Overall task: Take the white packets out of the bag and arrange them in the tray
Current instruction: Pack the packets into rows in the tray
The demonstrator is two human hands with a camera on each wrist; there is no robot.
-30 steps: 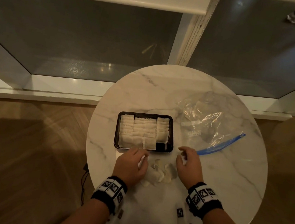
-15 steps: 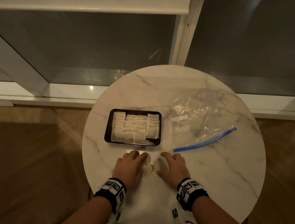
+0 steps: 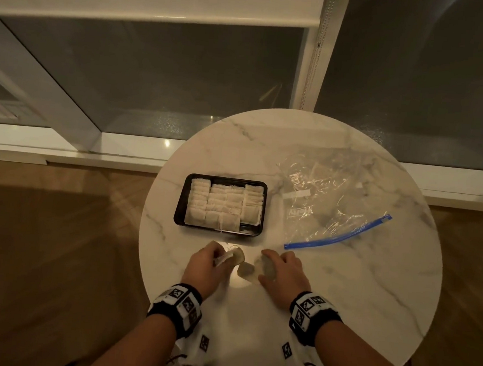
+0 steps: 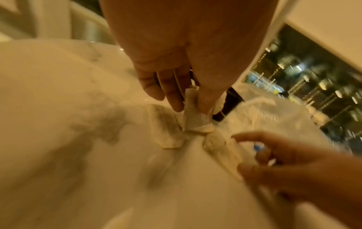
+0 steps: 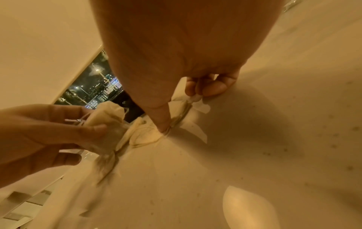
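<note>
A black tray on the round marble table holds rows of white packets. A clear zip bag with a blue seal lies to its right. Near the front edge my left hand pinches one white packet between thumb and fingers, lifted a little off the table. Another packet lies flat beside it. My right hand grips a small bunch of packets on the table, thumb at one end and fingers at the other.
The marble table stands against a window sill. Wooden floor lies to the left and right. Bare tabletop stretches right of my hands, in front of the bag.
Both hands lay over the loose packets in front of the tray half a second ago. The left hand has since raised one packet, and the right has closed on the others.
</note>
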